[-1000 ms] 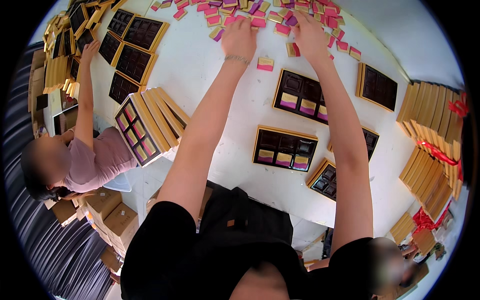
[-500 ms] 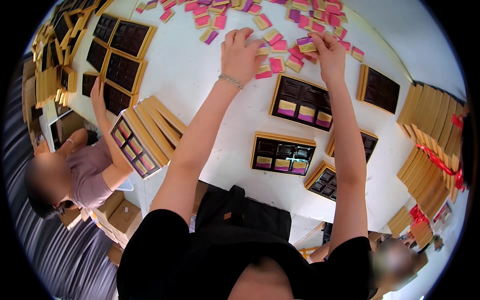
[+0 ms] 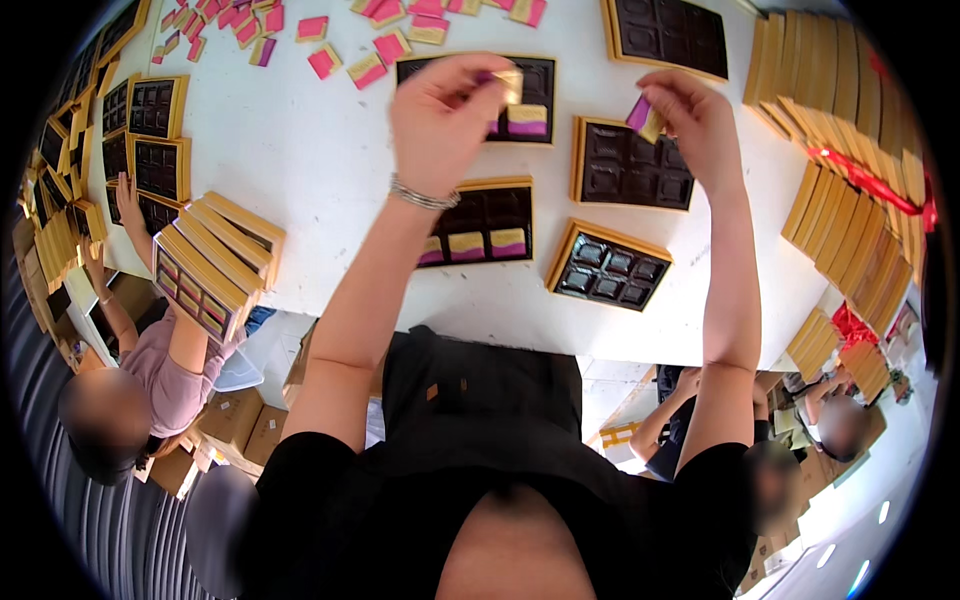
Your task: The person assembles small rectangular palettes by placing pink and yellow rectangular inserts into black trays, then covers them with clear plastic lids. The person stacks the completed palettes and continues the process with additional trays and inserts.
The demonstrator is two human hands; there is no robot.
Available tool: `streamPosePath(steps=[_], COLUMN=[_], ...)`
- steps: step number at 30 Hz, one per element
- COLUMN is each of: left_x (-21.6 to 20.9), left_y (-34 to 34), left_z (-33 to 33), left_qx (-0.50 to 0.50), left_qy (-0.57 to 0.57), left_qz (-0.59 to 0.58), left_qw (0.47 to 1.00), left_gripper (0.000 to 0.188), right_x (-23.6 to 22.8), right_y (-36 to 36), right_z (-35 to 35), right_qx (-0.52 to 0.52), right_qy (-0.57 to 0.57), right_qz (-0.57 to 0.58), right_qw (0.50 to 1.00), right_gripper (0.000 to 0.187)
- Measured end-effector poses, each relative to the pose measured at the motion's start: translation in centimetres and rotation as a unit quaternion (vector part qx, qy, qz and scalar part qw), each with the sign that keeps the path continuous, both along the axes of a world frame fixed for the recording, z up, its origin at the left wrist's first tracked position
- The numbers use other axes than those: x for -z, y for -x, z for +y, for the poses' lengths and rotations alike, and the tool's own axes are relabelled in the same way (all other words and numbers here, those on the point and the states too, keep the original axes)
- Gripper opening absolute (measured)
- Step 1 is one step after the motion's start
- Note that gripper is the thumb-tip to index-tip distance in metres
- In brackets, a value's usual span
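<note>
My left hand [image 3: 440,118] pinches a small gold-and-purple packet [image 3: 512,84] above a gold box with a dark compartmented tray [image 3: 537,76]. Packets lie in that tray's near row, partly behind my fingers. In my right hand [image 3: 698,130] is another gold-and-purple packet [image 3: 643,118], tilted over a box with a dark tray [image 3: 620,165], whose visible compartments hold nothing. Nearer me sits a box [image 3: 500,205] with a front row of gold-and-purple packets [image 3: 467,246], its left part hidden by my left forearm. A smaller-looking box with a dark tray [image 3: 612,265] lies to its right.
Loose pink-and-gold packets [image 3: 367,70] are scattered on the white table [image 3: 330,190] at far left. Another dark-tray box [image 3: 668,38] lies far right, near stacked boxes [image 3: 840,90] with red ribbon [image 3: 860,175]. A co-worker [image 3: 150,370] holds stacked boxes [image 3: 215,255] at left.
My view has shifted right. My left hand has left the loose packets and now holds one above a box. My right hand has brought its packet over another box.
</note>
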State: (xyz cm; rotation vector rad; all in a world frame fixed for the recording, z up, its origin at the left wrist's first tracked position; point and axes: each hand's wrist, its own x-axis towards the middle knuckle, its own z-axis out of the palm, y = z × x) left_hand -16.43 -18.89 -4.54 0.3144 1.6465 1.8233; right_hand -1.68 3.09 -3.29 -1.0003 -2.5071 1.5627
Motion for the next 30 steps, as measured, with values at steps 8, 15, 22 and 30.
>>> streamPosePath(steps=[8, 15, 22, 30], left_x=[3.9, 4.3, 4.3, 3.4], left_y=[-13.5, -15.1, -15.5, -15.3], left_z=[3.1, 2.1, 0.6, 1.1], left_qx=[-0.006, 0.073, 0.319, 0.336], left_qy=[0.162, 0.255, 0.275, 0.318], left_qz=[0.216, 0.493, 0.576, 0.555], left_qw=[0.963, 0.829, 0.700, 0.691], left_gripper=[0.021, 0.025, 0.074, 0.094], right_x=[0.6, 2.6, 4.7, 3.8], right_y=[-7.5, -10.0, -14.8, -14.2], right_z=[-0.3, -1.8, -4.9, -4.4], right_qx=[-0.369, -0.260, -0.228, -0.289], right_qy=[-0.323, -0.327, -0.327, -0.377], right_qz=[0.061, 0.145, 0.007, -0.030], right_qw=[0.869, 0.897, 0.917, 0.879], right_gripper=[0.019, 0.041, 0.065, 0.066])
